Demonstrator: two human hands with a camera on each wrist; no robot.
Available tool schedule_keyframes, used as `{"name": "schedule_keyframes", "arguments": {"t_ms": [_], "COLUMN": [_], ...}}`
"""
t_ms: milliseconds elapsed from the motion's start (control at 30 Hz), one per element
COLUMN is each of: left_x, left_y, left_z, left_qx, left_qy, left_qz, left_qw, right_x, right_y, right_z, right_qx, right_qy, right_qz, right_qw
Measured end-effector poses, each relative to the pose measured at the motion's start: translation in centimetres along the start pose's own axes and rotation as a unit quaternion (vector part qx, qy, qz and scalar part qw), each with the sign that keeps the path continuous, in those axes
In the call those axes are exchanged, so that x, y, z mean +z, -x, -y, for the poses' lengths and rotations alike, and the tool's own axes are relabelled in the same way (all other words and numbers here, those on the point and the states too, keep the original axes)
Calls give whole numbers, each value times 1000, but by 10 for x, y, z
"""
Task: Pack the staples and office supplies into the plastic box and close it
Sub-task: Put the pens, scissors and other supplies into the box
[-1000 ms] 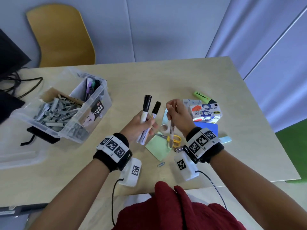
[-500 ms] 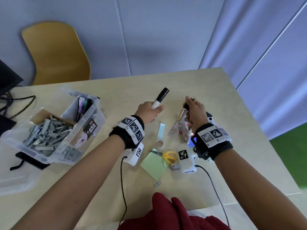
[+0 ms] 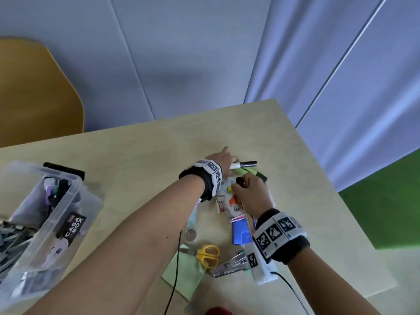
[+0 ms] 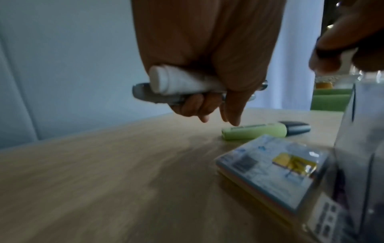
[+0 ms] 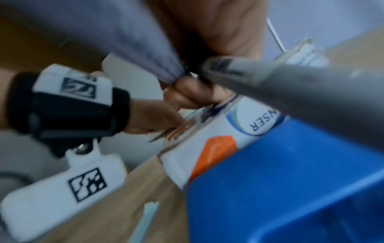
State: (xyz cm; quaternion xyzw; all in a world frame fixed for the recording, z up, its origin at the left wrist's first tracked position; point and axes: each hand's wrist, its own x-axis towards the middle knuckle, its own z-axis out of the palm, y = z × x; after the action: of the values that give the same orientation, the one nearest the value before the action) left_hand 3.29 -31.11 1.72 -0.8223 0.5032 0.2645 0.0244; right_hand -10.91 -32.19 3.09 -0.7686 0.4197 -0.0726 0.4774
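Cluttering pale wood table (image 3: 141,160); grey wall (image 3: 181,53) behind.

plastic box (image 3: 68,201): clear, open, staples (image 3: 9,237) inside | green highlighter (image 4: 255,131): flat on table

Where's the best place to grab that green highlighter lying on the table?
Probably pinch the green highlighter across its pale green barrel from above. It lies flat on the table, with its long sides exposed. The left hand already grips markers, leaving only fingertips free.
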Motion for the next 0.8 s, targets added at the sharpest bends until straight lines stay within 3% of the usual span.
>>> {"name": "schedule_keyframes", "arguments": {"t_ms": [100, 267, 433, 567, 733, 800], "left_x": [4, 10, 15, 20, 24, 24], "left_y": [-11, -15, 3, 40, 109, 137], "left_z": [-1, 4, 29, 55, 69, 70], "left_qx": [40, 43, -47, -111, -89, -74], "left_qy": [-36, -40, 60, 181, 364, 377], "left_qz": [7, 4, 2, -24, -91, -106], "left_qw": [999, 998, 997, 977, 923, 917], "right_x": [4, 1, 2, 3, 11, 21], "right_y": [4, 2, -2, -5, -2, 1], "right_z": [0, -3, -9, -2, 31, 51], "right_qx": [-26, 4, 11, 53, 60, 49], "right_qy": [33, -20, -56, -180, -298, -336], "right_qz": [0, -10, 5, 16, 37, 59], "right_qw": [999, 1000, 998, 982, 952, 939]}}
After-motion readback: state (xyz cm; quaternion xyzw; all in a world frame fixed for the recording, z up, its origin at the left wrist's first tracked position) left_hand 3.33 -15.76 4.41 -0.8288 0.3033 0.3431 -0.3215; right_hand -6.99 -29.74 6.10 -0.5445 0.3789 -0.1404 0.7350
